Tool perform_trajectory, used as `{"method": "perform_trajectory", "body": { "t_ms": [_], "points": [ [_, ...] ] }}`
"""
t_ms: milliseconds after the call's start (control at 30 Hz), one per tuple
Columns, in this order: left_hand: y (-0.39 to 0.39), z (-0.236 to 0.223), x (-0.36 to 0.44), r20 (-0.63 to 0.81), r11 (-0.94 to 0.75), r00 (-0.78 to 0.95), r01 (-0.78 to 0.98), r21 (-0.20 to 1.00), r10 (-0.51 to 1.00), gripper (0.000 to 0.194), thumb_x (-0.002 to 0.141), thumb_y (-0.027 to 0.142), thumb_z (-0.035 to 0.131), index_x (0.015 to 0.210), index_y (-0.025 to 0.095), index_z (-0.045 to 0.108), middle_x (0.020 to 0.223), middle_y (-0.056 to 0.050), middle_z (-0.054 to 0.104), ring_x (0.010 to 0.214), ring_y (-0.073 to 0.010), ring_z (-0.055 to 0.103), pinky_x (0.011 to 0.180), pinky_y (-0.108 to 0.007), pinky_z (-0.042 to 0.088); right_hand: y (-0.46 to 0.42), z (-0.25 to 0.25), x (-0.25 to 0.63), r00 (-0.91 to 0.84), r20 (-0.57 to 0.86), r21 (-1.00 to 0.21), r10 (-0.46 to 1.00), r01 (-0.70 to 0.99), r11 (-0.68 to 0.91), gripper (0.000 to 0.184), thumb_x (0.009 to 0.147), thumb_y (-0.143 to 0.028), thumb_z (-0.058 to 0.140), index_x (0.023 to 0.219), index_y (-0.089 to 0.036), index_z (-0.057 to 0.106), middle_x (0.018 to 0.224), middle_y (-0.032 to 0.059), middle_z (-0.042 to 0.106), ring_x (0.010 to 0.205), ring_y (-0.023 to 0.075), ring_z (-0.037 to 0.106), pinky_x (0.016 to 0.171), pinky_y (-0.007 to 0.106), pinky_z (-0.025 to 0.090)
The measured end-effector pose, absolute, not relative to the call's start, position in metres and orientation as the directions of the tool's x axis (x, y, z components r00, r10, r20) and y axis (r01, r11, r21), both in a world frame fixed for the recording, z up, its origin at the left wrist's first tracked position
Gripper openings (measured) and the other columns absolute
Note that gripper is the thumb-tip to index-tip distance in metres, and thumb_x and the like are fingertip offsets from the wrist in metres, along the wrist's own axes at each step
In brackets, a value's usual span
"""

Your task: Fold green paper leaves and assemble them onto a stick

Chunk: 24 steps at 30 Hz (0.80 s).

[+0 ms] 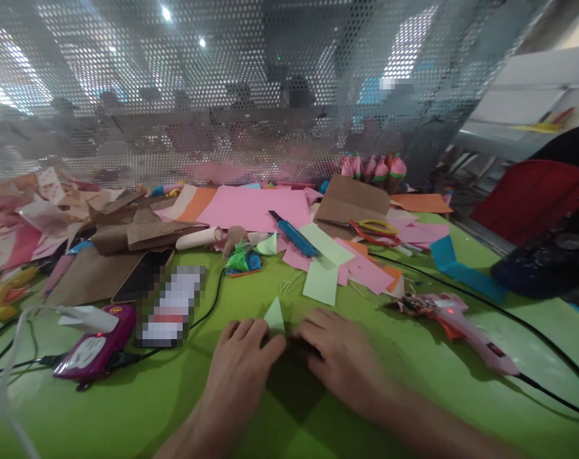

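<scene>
My left hand (244, 354) is closed, its thumb and fingers on the base of a small pale green paper triangle (274, 315) that points away from me. Between my hands lies a dark brown piece of paper (296, 389), one corner pointing towards me. My right hand (337, 350) has its fingers curled over the right side of the brown paper, near its upper edge. Both hands rest low over the green table (365, 421). My fingers hide how the green and brown papers meet.
Ahead lie a blue utility knife (296, 237), pale green strips (321, 280), pink sheets (255, 207) and scissors (375, 229). A pink glue gun (475, 338) with a cord lies right. Left are a phone (143, 275) and a purple power strip (95, 344). Behind stands a perforated metal panel (213, 140).
</scene>
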<state>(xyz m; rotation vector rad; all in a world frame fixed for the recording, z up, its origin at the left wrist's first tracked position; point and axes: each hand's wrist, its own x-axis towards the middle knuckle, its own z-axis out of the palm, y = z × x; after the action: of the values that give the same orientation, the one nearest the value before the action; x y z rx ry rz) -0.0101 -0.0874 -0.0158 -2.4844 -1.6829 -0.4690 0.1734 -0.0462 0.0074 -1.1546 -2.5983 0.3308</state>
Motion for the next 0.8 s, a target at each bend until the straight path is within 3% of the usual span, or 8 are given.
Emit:
{"method": "perform_trajectory", "body": {
  "t_ms": [433,800],
  "points": [
    [-0.090,-0.013,-0.011,0.298,-0.403,0.381,0.915,0.011,0.875,0.017,0.085,0.013,0.056,0.092,0.028,0.060,0.083,0.001,0.060,0.078,-0.0207,0.056,0.074,-0.037,0.041,-0.046,0.002,0.168,-0.621,0.198,-0.251,0.758,0.715,0.652,0.009,0.080,-0.009,0.061,0.078,-0.018,0.059,0.079,0.0019,0.059,0.075,0.0204,0.052,0.063,0.032,0.032],
    [-0.102,-0.018,-0.012,0.351,-0.414,0.393,0.910,-0.018,0.850,0.029,0.080,0.009,0.059,0.104,0.027,0.060,0.093,0.000,0.065,0.084,-0.0212,0.059,0.084,-0.041,0.041,-0.045,-0.003,0.169,-0.749,0.262,-0.088,0.608,0.609,0.788,0.012,0.080,-0.006,0.054,0.075,-0.017,0.054,0.076,0.0028,0.056,0.070,0.0187,0.045,0.062,0.032,0.026]
  ]
}}
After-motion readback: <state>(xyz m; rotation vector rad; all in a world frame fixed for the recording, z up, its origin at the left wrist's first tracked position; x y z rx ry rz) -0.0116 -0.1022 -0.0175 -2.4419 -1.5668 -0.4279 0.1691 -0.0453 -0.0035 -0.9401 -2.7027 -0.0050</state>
